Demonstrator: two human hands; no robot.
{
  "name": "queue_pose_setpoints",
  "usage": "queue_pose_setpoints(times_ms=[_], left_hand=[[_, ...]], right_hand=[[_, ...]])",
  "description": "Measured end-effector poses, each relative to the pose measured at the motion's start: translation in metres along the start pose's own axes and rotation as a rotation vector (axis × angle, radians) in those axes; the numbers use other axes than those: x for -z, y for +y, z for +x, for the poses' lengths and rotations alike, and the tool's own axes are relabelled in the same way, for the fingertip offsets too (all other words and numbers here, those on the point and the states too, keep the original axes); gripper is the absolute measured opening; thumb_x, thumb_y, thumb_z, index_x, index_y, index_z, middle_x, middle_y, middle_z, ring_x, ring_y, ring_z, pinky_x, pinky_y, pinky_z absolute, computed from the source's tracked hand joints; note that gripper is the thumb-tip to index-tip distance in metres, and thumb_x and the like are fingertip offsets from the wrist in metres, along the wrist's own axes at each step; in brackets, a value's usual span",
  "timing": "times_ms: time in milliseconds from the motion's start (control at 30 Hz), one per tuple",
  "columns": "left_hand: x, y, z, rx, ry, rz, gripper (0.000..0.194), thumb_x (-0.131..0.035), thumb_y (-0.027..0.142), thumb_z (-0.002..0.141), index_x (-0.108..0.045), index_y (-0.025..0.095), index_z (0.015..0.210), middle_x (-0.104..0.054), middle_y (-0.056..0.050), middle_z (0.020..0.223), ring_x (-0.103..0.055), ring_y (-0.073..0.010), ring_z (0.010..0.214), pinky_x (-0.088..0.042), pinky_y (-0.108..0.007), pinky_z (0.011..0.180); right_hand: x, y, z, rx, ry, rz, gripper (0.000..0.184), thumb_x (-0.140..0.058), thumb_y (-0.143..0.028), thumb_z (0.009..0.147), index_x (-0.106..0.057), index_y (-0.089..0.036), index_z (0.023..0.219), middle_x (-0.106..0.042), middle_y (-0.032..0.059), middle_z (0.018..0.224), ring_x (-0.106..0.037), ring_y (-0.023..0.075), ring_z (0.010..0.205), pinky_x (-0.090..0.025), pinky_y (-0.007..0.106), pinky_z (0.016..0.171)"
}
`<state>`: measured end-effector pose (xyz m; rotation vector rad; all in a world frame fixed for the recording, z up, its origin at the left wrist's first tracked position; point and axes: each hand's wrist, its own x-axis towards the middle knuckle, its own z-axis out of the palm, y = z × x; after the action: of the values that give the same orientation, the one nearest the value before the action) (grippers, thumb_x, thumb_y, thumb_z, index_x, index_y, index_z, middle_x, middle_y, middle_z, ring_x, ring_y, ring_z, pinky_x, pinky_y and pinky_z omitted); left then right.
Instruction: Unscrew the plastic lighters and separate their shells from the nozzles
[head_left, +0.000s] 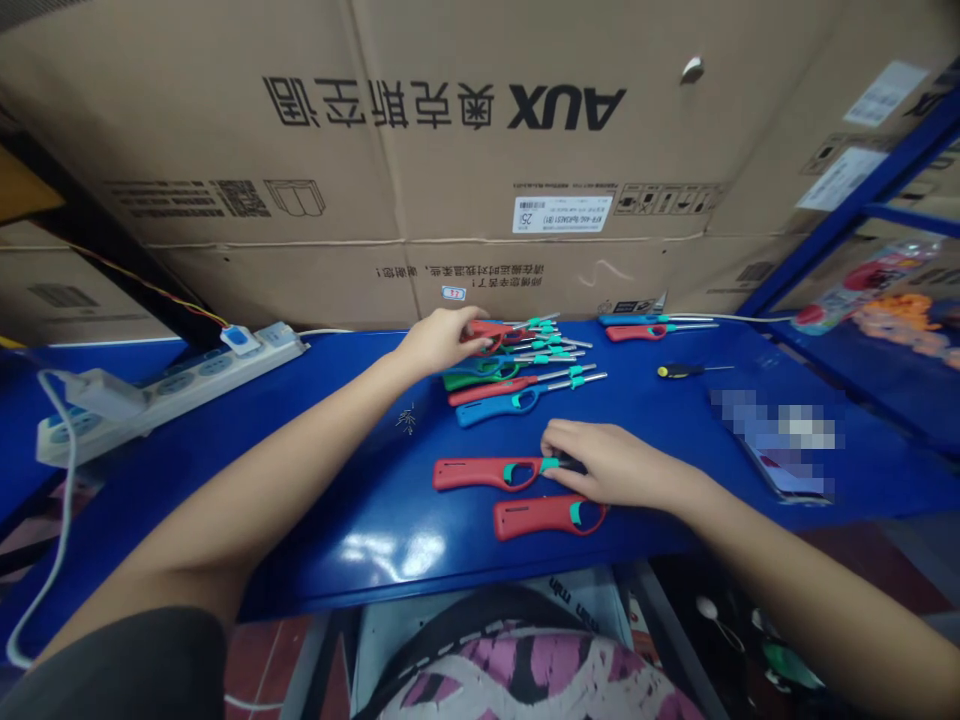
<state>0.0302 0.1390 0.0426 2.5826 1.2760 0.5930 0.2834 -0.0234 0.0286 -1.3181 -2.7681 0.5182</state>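
Observation:
My left hand [442, 340] is closed on a red gas lighter [495, 330] at the back of the pile; its fingers cover part of the handle. Below it lie several more lighters, among them a green lighter [480, 377], a red lighter [491, 389] and a blue lighter [491, 408], metal tubes pointing right with teal pieces on them. Nearer me, my right hand [607, 462] pinches the neck of another red lighter [472, 473] lying flat, hiding its tube. Just below that hand rests one more red lighter [532, 517], its front end partly hidden.
Two lighters [637, 332] lie at the back right, near a yellow-black screwdriver [675, 371]. A white power strip [187, 390] runs along the left. Small metal pins [406, 418] lie on the blue table [337, 500]. Behind stands a large cardboard sheet [420, 180]. A blurred-out flat item [780, 450] is at right.

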Motion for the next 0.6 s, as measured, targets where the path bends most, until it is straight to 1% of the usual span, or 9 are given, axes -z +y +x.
queue_pose_setpoints(times_ms=[67, 133, 233, 267, 333, 400, 467, 533, 600], left_hand=[[-0.008, -0.003, 0.007, -0.015, 0.066, 0.033, 0.040, -0.064, 0.025, 0.090, -0.062, 0.014, 0.128, -0.069, -0.012, 0.112, -0.063, -0.0256, 0.101, -0.046, -0.034, 0.086], [-0.011, 0.004, 0.004, -0.063, 0.146, 0.054, 0.038, -0.060, 0.023, 0.092, -0.062, 0.012, 0.128, -0.063, -0.016, 0.125, -0.056, -0.0292, 0.118, -0.042, -0.040, 0.101], [-0.005, 0.032, -0.017, -0.238, 0.214, 0.002, 0.032, -0.057, 0.036, 0.097, -0.066, 0.016, 0.120, -0.065, -0.013, 0.120, -0.056, -0.0277, 0.116, -0.042, -0.041, 0.102], [-0.001, 0.044, -0.028, -0.311, 0.152, -0.046, 0.033, -0.058, 0.043, 0.097, -0.068, 0.017, 0.116, -0.067, -0.012, 0.117, -0.059, -0.0264, 0.112, -0.044, -0.039, 0.099], [0.011, 0.068, -0.052, -0.399, -0.118, -0.099, 0.040, -0.057, 0.054, 0.096, -0.071, 0.019, 0.108, -0.071, -0.008, 0.102, -0.065, -0.0231, 0.096, -0.048, -0.033, 0.085], [0.024, 0.085, -0.075, -0.314, -0.386, -0.121, 0.045, -0.051, 0.059, 0.098, -0.071, 0.020, 0.102, -0.069, -0.004, 0.079, -0.064, -0.0181, 0.070, -0.044, -0.027, 0.063], [0.034, 0.096, -0.095, -0.222, -0.596, -0.176, 0.041, -0.050, 0.057, 0.098, -0.068, 0.020, 0.095, -0.063, 0.000, 0.065, -0.054, -0.0136, 0.050, -0.033, -0.026, 0.047], [0.040, 0.101, -0.111, -0.145, -0.671, -0.195, 0.034, -0.050, 0.050, 0.099, -0.065, 0.021, 0.093, -0.061, 0.001, 0.065, -0.050, -0.0126, 0.047, -0.029, -0.027, 0.043], [0.043, 0.104, -0.125, -0.104, -0.684, -0.186, 0.030, -0.047, 0.047, 0.100, -0.064, 0.023, 0.097, -0.062, 0.000, 0.069, -0.053, -0.0136, 0.050, -0.030, -0.027, 0.044]], right_hand=[[-0.002, 0.003, 0.003, -0.022, 0.016, 0.056, 0.013, -0.052, -0.033, 0.100, -0.054, -0.020, 0.098, -0.063, 0.0048, 0.098, -0.059, 0.0178, 0.081, -0.043, 0.030, 0.069], [0.000, 0.007, 0.003, -0.044, 0.056, 0.115, 0.013, -0.051, -0.033, 0.101, -0.053, -0.020, 0.100, -0.063, 0.0045, 0.099, -0.059, 0.0179, 0.083, -0.044, 0.030, 0.072], [0.006, 0.009, 0.000, -0.039, 0.180, 0.154, 0.013, -0.052, -0.032, 0.101, -0.054, -0.020, 0.106, -0.062, 0.0050, 0.101, -0.059, 0.0178, 0.087, -0.045, 0.030, 0.076], [0.009, 0.009, -0.001, -0.010, 0.230, 0.153, 0.014, -0.053, -0.032, 0.100, -0.056, -0.020, 0.108, -0.062, 0.0055, 0.102, -0.059, 0.0177, 0.089, -0.046, 0.030, 0.077], [0.015, 0.005, -0.006, 0.081, 0.282, 0.138, 0.016, -0.054, -0.033, 0.101, -0.059, -0.020, 0.109, -0.060, 0.0062, 0.104, -0.059, 0.0170, 0.091, -0.047, 0.029, 0.079], [0.020, -0.002, -0.011, 0.160, 0.259, 0.066, 0.017, -0.052, -0.034, 0.102, -0.062, -0.020, 0.103, -0.060, 0.0059, 0.104, -0.060, 0.0150, 0.086, -0.046, 0.027, 0.075], [0.022, -0.010, -0.016, 0.184, 0.240, -0.081, 0.024, -0.046, -0.033, 0.104, -0.063, -0.019, 0.096, -0.060, 0.0054, 0.102, -0.057, 0.0129, 0.074, -0.043, 0.027, 0.064], [0.023, -0.020, -0.020, 0.207, 0.256, -0.220, 0.030, -0.041, -0.033, 0.106, -0.063, -0.019, 0.093, -0.062, 0.0045, 0.094, -0.054, 0.0133, 0.067, -0.037, 0.029, 0.057], [0.023, -0.030, -0.025, 0.277, 0.257, -0.272, 0.032, -0.040, -0.034, 0.106, -0.063, -0.019, 0.090, -0.061, 0.0029, 0.084, -0.053, 0.0148, 0.067, -0.036, 0.031, 0.057]])
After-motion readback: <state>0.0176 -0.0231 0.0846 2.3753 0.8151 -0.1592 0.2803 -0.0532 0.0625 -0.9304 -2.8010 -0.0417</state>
